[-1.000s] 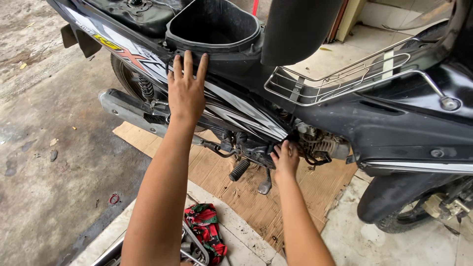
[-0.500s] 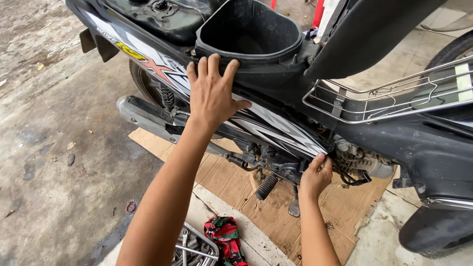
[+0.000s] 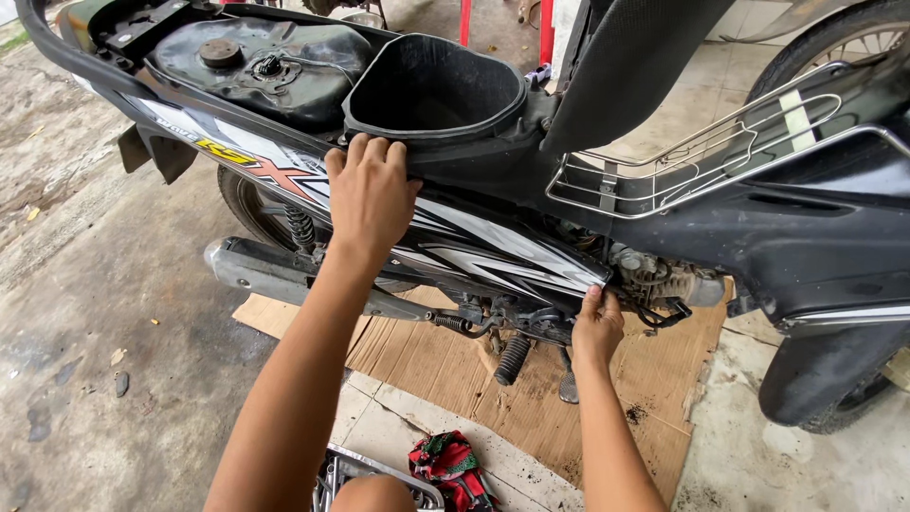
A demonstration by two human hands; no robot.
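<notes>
Here, your left hand [image 3: 370, 194] lies palm-down on the upper edge of the motorcycle's side panel [image 3: 493, 248], fingers curled over the rim just below the open under-seat storage bucket [image 3: 431, 90]; it grips the panel's top edge. Your right hand [image 3: 597, 327] is lower and further forward, thumb and fingers pinched on the panel's pointed lower tip, beside the exposed engine parts [image 3: 654, 275]. The panel is black with white and grey streaks and a yellow-and-red graphic toward the rear, and it sits against the frame between your two hands.

The seat [image 3: 630, 66] is tipped up, standing above the bucket. The fuel tank [image 3: 256, 62] with its cap shows behind the bucket. A chrome wire rack [image 3: 701, 156] sits over the leg shield area. The exhaust silencer [image 3: 275, 275] runs below your left forearm. A footpeg [image 3: 512, 360] hangs over flattened cardboard [image 3: 445, 356] on the concrete floor [image 3: 104, 379]. A red and green rag [image 3: 450, 465] lies near your knee.
</notes>
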